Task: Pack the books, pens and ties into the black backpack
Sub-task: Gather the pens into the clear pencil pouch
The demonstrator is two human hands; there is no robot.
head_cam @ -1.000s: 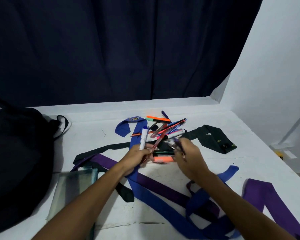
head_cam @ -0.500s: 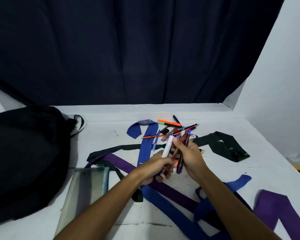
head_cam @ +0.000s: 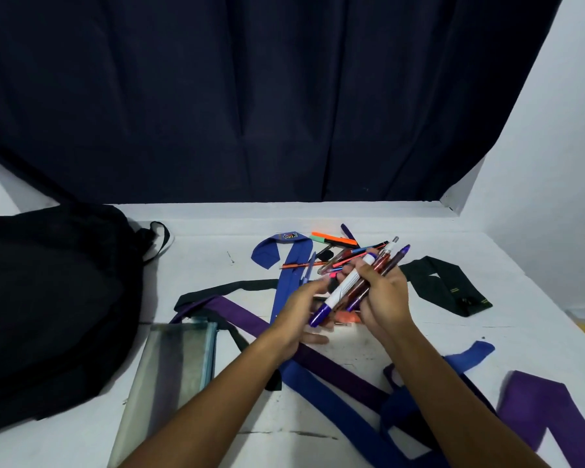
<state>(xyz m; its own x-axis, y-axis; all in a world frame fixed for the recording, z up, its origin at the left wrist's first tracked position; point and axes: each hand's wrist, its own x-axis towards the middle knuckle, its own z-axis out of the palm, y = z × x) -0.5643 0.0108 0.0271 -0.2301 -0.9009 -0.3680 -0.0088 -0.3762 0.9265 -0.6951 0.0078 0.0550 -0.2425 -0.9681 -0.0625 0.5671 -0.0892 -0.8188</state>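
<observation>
The right hand (head_cam: 384, 298) is clamped around a bundle of pens (head_cam: 362, 282), their long axis slanting from near-left to far-right, tips pointing away. The left hand (head_cam: 301, 312), fingers loosely spread, touches the bundle's near end. The backpack (head_cam: 48, 298) lies well left of both hands.

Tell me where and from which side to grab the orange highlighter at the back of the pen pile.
Grip the orange highlighter across its barrel near the middle, coming down from above. It lies flat on the table at the far edge of the pen pile, its upper side uncovered. Its right end runs in among other pens, so probably approach from the freer left end.
</observation>
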